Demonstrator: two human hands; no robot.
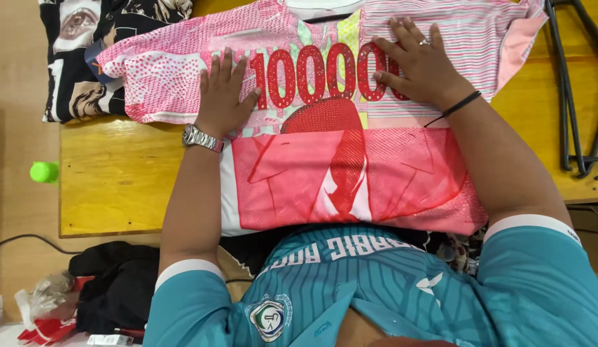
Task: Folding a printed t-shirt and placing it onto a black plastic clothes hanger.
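Pressing flat, both hands' spread fingers (229, 67) rest on the pink shirt (350, 173).

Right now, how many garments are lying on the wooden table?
2. The pink printed shirt lies spread across the table under the left hand and right hand; the black patterned garment sits at its far left corner. Others may be hidden underneath.

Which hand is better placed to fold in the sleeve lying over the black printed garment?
Left, probably. The left hand lies flat on the pink shirt nearest that sleeve; the right hand presses the opposite side, across the chest.
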